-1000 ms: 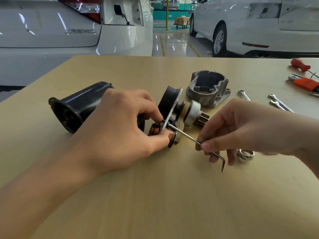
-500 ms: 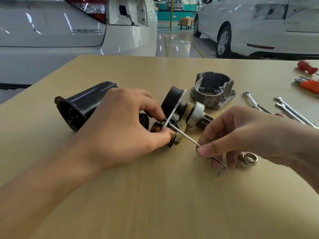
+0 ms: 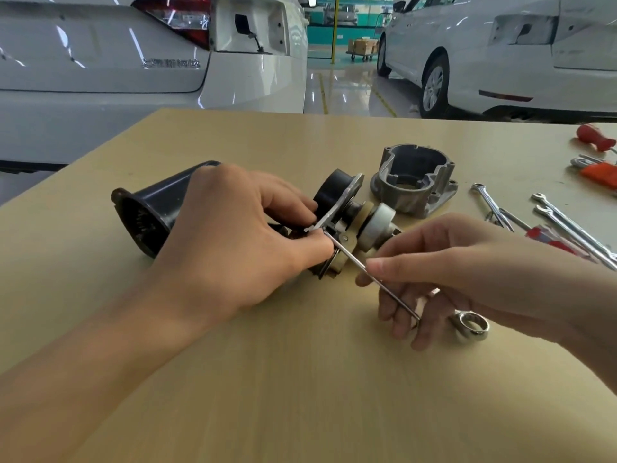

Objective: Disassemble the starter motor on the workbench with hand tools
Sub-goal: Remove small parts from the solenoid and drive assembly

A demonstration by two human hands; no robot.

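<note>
The partly stripped starter motor assembly (image 3: 350,212) lies on the wooden workbench (image 3: 300,379), with a metal plate, a black cap and a white drive part showing. My left hand (image 3: 240,242) grips its near end from the left. A thin hex key (image 3: 360,265) sticks into the assembly near my left thumb. My right hand (image 3: 444,272) pinches the key's shaft between thumb and fingers; its bent end is behind my fingers. The black motor housing (image 3: 150,212) lies behind my left hand, open end facing left.
A grey cast end housing (image 3: 414,182) stands behind the assembly. A metal ring (image 3: 469,325) lies by my right hand. Several wrenches (image 3: 561,222) and red and orange-handled tools (image 3: 597,155) lie at the right. White cars stand beyond the bench's far edge.
My right hand has turned the hex key, so its bent end swung from pointing down at the bench to behind my fingers. My left hand kept its hold on the assembly.
</note>
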